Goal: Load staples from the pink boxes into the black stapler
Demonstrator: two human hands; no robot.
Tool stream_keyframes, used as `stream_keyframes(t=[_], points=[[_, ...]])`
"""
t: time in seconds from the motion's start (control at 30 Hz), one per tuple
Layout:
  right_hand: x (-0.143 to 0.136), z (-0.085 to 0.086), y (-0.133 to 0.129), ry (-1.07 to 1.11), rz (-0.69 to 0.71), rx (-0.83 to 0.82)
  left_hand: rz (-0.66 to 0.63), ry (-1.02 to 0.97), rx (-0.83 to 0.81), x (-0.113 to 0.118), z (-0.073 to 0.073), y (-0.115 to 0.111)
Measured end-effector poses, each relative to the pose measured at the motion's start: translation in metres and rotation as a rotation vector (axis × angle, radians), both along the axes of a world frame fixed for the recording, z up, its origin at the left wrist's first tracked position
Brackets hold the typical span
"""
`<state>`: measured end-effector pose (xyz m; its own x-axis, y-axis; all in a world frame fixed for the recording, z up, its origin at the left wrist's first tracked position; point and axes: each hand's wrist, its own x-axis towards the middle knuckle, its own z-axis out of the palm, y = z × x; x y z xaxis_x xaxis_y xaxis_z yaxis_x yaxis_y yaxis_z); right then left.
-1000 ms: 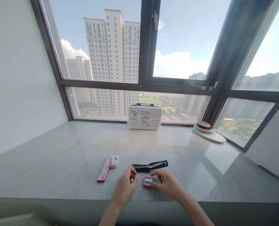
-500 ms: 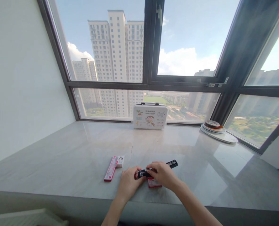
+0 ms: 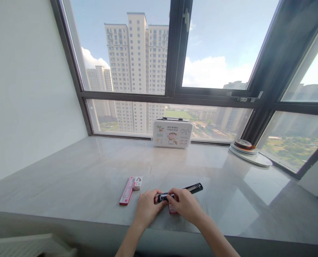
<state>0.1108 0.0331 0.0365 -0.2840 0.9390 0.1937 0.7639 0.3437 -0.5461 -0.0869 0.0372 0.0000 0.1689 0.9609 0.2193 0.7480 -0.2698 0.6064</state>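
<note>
A black stapler [image 3: 193, 187] is opened out, its long arm slanting up to the right above the counter. My left hand [image 3: 147, 207] is closed around its left end, thumb below and fingers behind. The fingers of my right hand [image 3: 187, 204] are pinched together on the stapler's middle; whether a small piece sits between the fingertips is hidden. Beneath the right fingers lies a small red-and-white box [image 3: 172, 208], partly covered by the hand. To the left of my hands are a long pink-and-white box [image 3: 126, 193] and a small white box [image 3: 138, 183], side by side.
The pale marble counter [image 3: 75, 185] runs to the window. A white case [image 3: 172, 134] with cartoon prints and a dark handle stands upright against the glass. Stacked round plates or boards [image 3: 248, 155] lie in the right corner. A white wall [image 3: 27, 89] borders the left side.
My right hand has shifted slightly left along the stapler, fingers more tightly pinched, covering more of the red-and-white box. My left hand keeps its grip. The view has tilted a little.
</note>
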Motion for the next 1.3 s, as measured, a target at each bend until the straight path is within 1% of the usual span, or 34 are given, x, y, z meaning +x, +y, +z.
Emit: stream_keyframes(t=[0.07,0.13,0.17,0.27,0.3,0.33,0.37,0.4,0.47,0.57,0.63,0.67,0.73,0.87,0.93,1.0,1.07,1.1,1.17,1.3], points=[[0.007,-0.007,-0.005,0.146,0.025,-0.034,0.0,-0.004,-0.003,0.0,-0.001,0.0],[0.025,-0.018,-0.008,0.303,-0.043,-0.103,0.006,-0.005,0.0,0.0,-0.002,0.0],[0.038,-0.023,-0.009,0.374,-0.098,-0.167,0.006,-0.007,0.003,0.0,-0.003,0.0],[0.079,-0.036,-0.009,0.492,-0.186,-0.495,-0.002,-0.01,0.011,0.001,-0.003,-0.001],[0.09,-0.036,-0.007,0.541,-0.197,-0.531,-0.004,-0.007,0.011,0.001,-0.002,-0.001],[0.097,-0.035,-0.005,0.601,-0.195,-0.532,-0.008,-0.003,0.01,0.001,-0.002,-0.002],[0.1,-0.032,-0.001,0.666,-0.185,-0.5,-0.012,0.0,0.008,0.001,-0.001,-0.002],[0.099,-0.027,0.003,0.723,-0.168,-0.452,-0.016,0.001,0.006,0.001,0.0,-0.002],[0.086,-0.015,0.014,0.773,-0.116,-0.361,-0.021,0.0,0.003,0.001,0.001,-0.003],[0.055,0.0,0.027,0.679,0.013,-0.278,-0.017,0.004,0.006,0.001,0.003,-0.004],[0.038,0.006,0.03,0.571,0.086,-0.238,-0.017,0.012,0.004,0.001,0.004,-0.004],[0.031,0.007,0.03,0.511,0.099,-0.218,-0.017,0.016,0.001,0.002,0.004,-0.005],[0.021,0.009,0.028,0.381,0.089,-0.169,-0.016,0.021,-0.005,0.002,0.005,-0.004],[0.002,0.01,0.023,0.092,0.023,-0.085,-0.013,0.035,0.001,0.002,0.004,-0.004],[-0.003,0.012,0.023,0.014,0.008,-0.082,-0.01,0.048,0.006,0.002,0.003,-0.005],[-0.002,0.014,0.026,0.008,0.023,-0.111,0.011,0.045,0.015,0.003,0.003,-0.006],[0.009,0.017,0.031,0.024,0.042,-0.165,0.024,0.024,0.037,0.005,0.003,-0.009],[0.018,0.017,0.033,0.032,0.043,-0.193,0.01,0.01,0.053,0.007,0.004,-0.01],[0.038,0.017,0.037,0.053,0.018,-0.236,-0.069,-0.02,0.073,0.013,0.007,-0.013],[0.077,0.008,0.036,0.108,-0.08,-0.258,-0.347,-0.071,0.054,0.032,0.015,-0.02]])
